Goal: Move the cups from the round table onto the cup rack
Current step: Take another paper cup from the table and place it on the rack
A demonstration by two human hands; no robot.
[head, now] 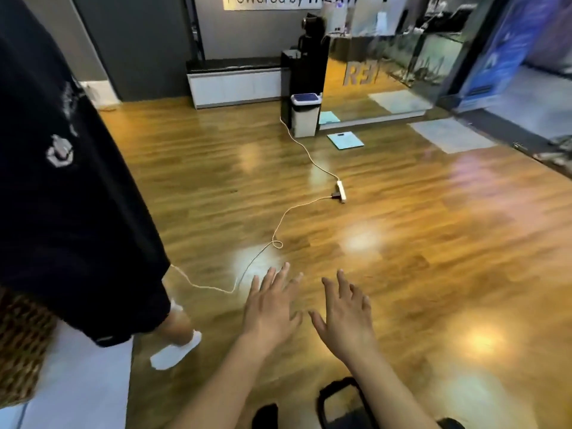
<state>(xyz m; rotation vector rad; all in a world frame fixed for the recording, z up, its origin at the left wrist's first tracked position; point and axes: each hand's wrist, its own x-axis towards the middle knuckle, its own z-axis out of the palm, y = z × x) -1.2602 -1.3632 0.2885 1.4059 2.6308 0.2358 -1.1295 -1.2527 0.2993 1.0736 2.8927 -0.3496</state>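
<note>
Left hand: my left hand (272, 308) is held out flat over the wooden floor (402, 243), fingers spread, holding nothing.
Right hand: my right hand (348, 317) is just beside it, also splayed and bare, palm down.
Why held so: I judge both hands are free because I am between pick-ups, not carrying.
Cups, round table, rack: none of them is in my view, so I cannot say where the cups stand.
Bystander: another person's dark shirt (62, 181) and white shoe (176, 351) fill the left side, close to my left arm.
Cable: a white cord (297, 144) runs across the floor to a power strip (341, 191), likely left there to feed something off-frame; I see it as a trip risk.
Bin: a small lidded bin (305, 114) stands by a black dispenser (306, 63).
Writing: wall sign (275, 0) reads "Powered by THE A…", cut off; mirrored letters on the glass (360, 75) are too unclear to read.
</note>
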